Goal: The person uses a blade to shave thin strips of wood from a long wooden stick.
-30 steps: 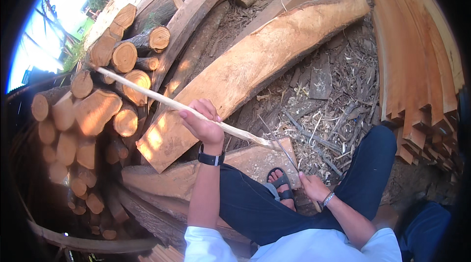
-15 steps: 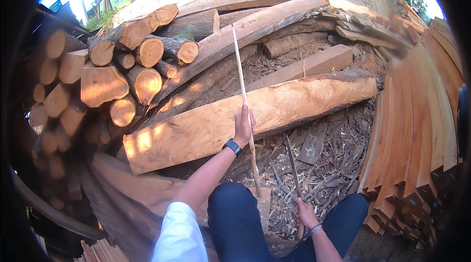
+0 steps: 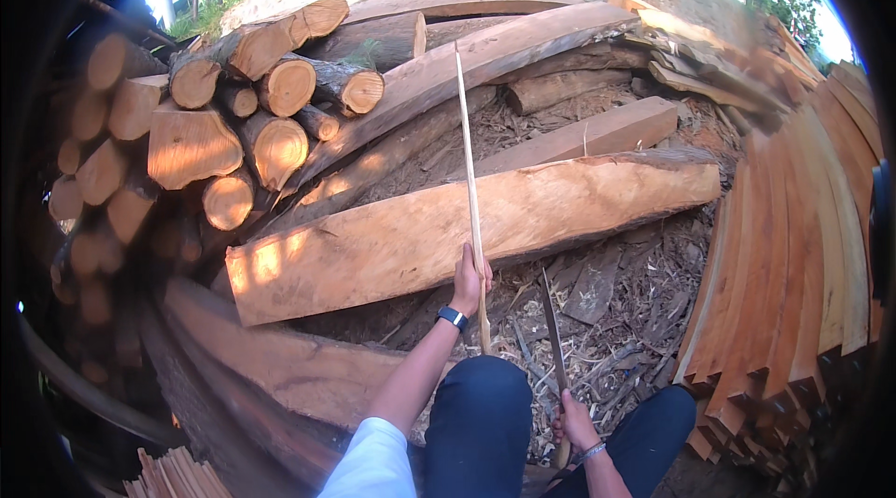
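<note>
My left hand [image 3: 470,281] is closed round the lower part of a long, pale, peeled wooden stick [image 3: 468,153]. The stick stands nearly upright, narrowing to a point at the top, and its lower end meets the edge of my left knee in the picture. In my right hand [image 3: 574,423] is a machete [image 3: 552,321] with a long dark blade and a light wooden handle. Its blade points up and away, to the right of the stick and apart from it. Fingers wrap the handle, whose butt shows below the hand.
Beyond my hands lies a thick sawn slab [image 3: 373,251]. Cut logs [image 3: 280,153] are piled at the left, and long sawn boards [image 3: 775,255] are stacked at the right. Wood shavings and bark [image 3: 616,363] cover the ground by the blade. Another plank [image 3: 308,372] lies at lower left.
My left hand has come lower and slightly right, still gripping the stick. My left knee has shifted right, in front of where the stick's foot showed. The machete has barely moved.
</note>
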Demonstrator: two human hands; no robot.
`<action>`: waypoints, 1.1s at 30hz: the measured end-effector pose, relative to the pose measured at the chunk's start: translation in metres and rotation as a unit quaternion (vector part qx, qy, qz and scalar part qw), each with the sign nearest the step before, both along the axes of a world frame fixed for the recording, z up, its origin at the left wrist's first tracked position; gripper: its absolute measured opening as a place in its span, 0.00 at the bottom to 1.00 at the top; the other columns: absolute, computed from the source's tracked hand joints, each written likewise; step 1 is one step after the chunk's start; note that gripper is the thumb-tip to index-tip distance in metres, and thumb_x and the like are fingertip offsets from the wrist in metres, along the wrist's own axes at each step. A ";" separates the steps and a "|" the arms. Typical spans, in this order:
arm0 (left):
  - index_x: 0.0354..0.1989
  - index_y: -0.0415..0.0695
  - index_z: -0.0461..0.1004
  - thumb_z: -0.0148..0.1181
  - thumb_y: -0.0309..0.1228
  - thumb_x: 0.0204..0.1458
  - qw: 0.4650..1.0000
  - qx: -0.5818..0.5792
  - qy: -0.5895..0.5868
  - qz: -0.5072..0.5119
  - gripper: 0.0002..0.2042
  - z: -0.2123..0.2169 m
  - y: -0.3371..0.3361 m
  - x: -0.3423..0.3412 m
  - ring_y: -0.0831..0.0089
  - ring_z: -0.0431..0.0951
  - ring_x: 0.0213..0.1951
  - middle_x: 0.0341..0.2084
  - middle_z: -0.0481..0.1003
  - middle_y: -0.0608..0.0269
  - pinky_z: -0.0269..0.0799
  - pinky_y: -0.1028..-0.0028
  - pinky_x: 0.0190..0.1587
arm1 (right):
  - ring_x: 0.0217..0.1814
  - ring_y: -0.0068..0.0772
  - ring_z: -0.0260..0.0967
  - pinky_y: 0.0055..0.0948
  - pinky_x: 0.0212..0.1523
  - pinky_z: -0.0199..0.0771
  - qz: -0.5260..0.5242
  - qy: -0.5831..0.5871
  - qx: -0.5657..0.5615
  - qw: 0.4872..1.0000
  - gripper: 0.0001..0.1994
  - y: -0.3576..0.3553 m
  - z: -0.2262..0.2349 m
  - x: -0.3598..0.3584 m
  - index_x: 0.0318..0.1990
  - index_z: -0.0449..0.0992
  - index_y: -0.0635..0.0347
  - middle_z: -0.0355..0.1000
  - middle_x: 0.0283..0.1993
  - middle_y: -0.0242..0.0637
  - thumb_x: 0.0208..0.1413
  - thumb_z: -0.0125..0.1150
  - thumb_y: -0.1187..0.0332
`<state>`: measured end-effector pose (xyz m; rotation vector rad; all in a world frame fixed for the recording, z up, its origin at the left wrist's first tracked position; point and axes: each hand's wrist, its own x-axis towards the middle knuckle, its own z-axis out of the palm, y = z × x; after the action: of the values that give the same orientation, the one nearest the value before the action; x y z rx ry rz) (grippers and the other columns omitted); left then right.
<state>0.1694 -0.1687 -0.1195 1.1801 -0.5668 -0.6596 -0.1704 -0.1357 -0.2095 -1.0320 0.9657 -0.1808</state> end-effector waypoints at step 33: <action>0.18 0.50 0.59 0.35 0.64 0.57 0.997 0.005 0.061 -0.046 0.29 0.003 0.010 -0.011 0.81 0.58 0.12 0.11 0.58 0.72 0.56 0.80 0.15 | 0.12 0.26 0.58 0.28 0.14 0.64 0.014 0.033 -0.027 0.999 0.28 -0.001 0.001 -0.006 0.24 0.64 0.58 0.60 0.14 0.31 0.61 0.40 0.41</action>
<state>0.1585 -0.1590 -0.1168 1.1187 -0.5169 -0.8080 -0.1761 -0.1366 -0.2081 -1.1052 1.0107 -0.1511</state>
